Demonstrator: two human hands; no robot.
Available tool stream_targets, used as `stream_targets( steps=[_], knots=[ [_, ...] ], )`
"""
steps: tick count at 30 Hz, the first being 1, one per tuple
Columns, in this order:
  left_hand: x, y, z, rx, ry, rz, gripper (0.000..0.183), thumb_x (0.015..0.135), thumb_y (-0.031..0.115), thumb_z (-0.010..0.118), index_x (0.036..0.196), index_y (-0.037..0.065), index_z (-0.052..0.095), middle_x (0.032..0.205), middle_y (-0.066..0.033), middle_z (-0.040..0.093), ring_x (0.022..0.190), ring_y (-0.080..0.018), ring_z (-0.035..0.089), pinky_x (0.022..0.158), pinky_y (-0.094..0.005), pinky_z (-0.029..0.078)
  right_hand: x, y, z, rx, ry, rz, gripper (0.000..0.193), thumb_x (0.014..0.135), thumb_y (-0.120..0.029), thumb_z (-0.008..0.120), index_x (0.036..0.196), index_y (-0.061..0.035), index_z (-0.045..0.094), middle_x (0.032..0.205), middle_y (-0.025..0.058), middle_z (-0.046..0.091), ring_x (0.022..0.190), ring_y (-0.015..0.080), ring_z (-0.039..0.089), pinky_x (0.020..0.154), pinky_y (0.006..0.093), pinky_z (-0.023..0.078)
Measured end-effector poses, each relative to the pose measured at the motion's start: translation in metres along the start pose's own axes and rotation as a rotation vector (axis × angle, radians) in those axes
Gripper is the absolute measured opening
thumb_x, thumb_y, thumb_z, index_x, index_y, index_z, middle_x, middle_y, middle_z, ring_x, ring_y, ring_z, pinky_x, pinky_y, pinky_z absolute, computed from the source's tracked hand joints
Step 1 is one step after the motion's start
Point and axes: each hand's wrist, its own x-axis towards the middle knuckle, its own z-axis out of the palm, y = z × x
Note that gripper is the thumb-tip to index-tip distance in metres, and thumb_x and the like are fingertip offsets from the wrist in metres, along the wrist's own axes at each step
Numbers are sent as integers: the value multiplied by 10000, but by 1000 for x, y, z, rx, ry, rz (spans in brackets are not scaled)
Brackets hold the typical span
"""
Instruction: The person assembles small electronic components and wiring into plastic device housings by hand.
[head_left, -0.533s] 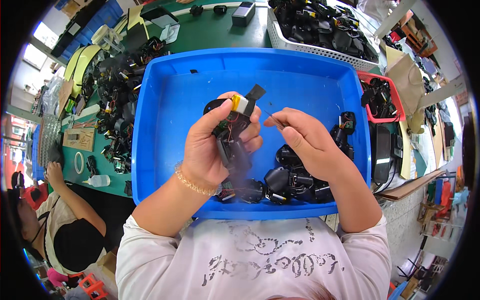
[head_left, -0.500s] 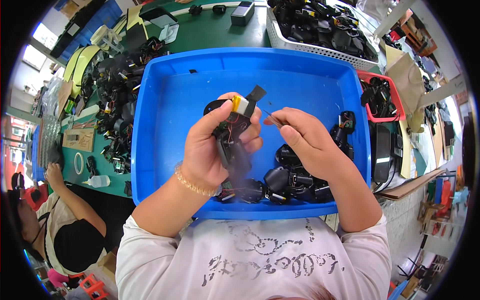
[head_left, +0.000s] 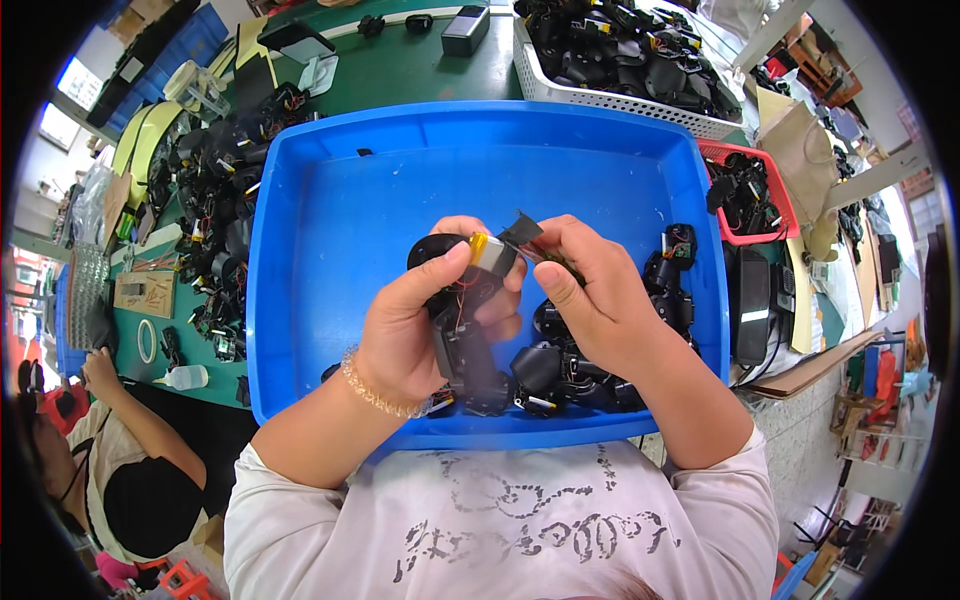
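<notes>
My left hand is closed around a black plastic housing with thin red wires. A silver battery with a yellow taped end sits at its top, under my left thumb. From the battery's right end sticks up a strip of black tape. My right hand is closed on slim tweezers, mostly hidden by the fingers, with its fingertips right at the tape. Both hands are above a blue bin, where several similar black housings lie along the near and right sides.
Black parts are heaped on the green table at left. A white basket of black parts stands at back right, with a red basket nearer. At far left is another person's arm. A small bottle lies near it.
My right hand has moved left with the tweezers, from a little apart to the black tape. The tape strip now leans toward the right fingers. The whole view has shifted slightly.
</notes>
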Motion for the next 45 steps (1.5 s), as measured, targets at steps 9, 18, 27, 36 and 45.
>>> stream_targets(
  steps=[9, 18, 27, 36, 45],
  knots=[
    [0, 0, 0, 13, -32, -24, 167, 916, 195, 525, 1063, 118, 510, 930, -149, 584, 624, -142, 421, 565, -283, 363, 1, -2, -1, 15, -21, 9, 209, 929, -184, 509, 998, 13, 504, 839, 125, 620, 788, 300, 611, 731, 349, 473],
    [-1, 0, -2, 27, -44, -24, 186, 917, 190, 524, 1083, 114, 491, 934, -144, 589, 623, -138, 415, 578, -281, 368, 2, -6, -1, -24, 3, 0, 171, 915, -144, 524, 972, 17, 528, 811, 127, 621, 753, 289, 618, 699, 332, 477],
    [-2, 0, 0, -5, -27, -44, 194, 912, 195, 532, 1081, 111, 486, 946, -151, 592, 631, -145, 430, 585, -282, 373, 2, -6, 0, 2, 32, 9, 145, 912, -130, 531, 940, 12, 545, 794, 115, 629, 729, 254, 627, 685, 317, 481],
    [-1, -1, 1, 51, 6, -41, 210, 914, 238, 515, 1104, 150, 526, 941, -148, 565, 641, -141, 434, 554, -266, 359, 2, -7, -4, 39, -6, 78, 154, 923, -140, 524, 934, 12, 540, 800, 87, 635, 729, 197, 617, 702, 299, 480],
    [-2, 0, -5, 77, -25, -39, 210, 924, 229, 508, 1114, 143, 531, 936, -141, 564, 651, -139, 432, 552, -262, 366, 5, -7, -6, 32, -88, 37, 167, 936, -159, 492, 952, 6, 503, 827, 94, 636, 771, 217, 616, 738, 320, 475]
  ],
)
